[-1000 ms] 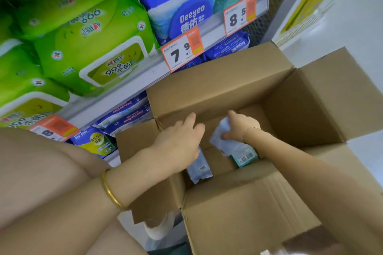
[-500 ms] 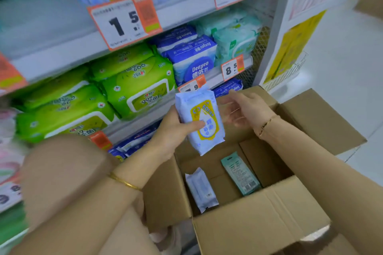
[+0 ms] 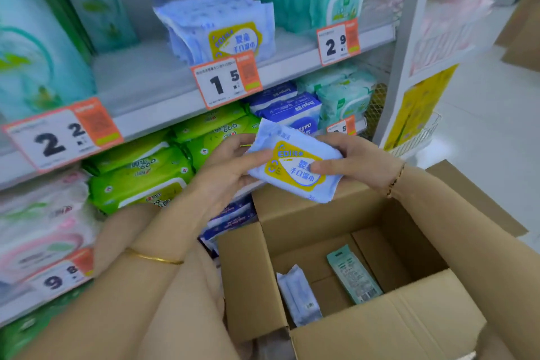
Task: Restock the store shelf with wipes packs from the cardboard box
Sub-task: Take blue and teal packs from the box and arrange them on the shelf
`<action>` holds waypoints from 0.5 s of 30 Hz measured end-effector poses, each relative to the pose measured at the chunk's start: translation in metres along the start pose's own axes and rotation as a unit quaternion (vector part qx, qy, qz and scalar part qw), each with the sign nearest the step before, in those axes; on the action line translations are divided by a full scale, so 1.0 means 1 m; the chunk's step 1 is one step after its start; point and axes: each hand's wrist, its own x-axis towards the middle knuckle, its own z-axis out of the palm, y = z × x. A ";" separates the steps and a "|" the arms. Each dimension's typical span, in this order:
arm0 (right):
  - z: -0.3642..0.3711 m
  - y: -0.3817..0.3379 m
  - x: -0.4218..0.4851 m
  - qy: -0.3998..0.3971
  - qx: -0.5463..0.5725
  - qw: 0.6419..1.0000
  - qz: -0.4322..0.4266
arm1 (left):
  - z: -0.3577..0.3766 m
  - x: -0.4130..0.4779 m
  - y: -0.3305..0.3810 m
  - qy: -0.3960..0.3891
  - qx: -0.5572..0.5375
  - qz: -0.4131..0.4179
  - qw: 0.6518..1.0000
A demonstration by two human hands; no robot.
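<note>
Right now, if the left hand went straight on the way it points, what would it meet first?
The left hand, holding the pack with the right hand, points up and right at the shelf. It would probably meet the dark blue packs first, though depth is unclear.

One camera, worn on the person's head, faces forward and down over both forearms, wide-angle (the shelf edges run slanted and bowed). It sits close: the left hand (image 3: 229, 169) and right hand (image 3: 362, 161) fill mid-frame, the wipes pack (image 3: 295, 168) gripped between them. Past and above the hands stands the store shelf (image 3: 140, 79), seen from near; under the hands the cardboard box (image 3: 380, 330) is viewed from above, into its open top.
</note>
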 end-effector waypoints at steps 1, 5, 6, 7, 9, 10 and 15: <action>-0.003 -0.012 0.004 0.011 -0.047 0.998 -0.035 | -0.006 -0.004 0.013 0.001 0.067 0.040 0.997; -0.007 -0.080 0.021 0.079 -0.210 0.954 -0.200 | -0.024 -0.014 0.072 0.044 0.296 0.198 0.933; -0.006 -0.096 0.026 0.103 -0.257 0.928 -0.249 | -0.028 -0.016 0.087 0.065 0.336 0.235 0.910; -0.006 -0.112 0.031 0.131 -0.299 0.898 -0.293 | -0.032 -0.016 0.101 0.090 0.366 0.271 0.886; -0.004 -0.139 0.044 0.189 -0.359 0.840 -0.360 | -0.039 -0.013 0.127 0.136 0.396 0.342 0.841; -0.003 -0.150 0.051 0.217 -0.375 0.815 -0.385 | -0.043 -0.010 0.139 0.154 0.400 0.368 0.825; 0.008 -0.186 0.106 0.324 -0.396 0.728 -0.456 | -0.069 0.027 0.176 0.230 0.378 0.445 0.779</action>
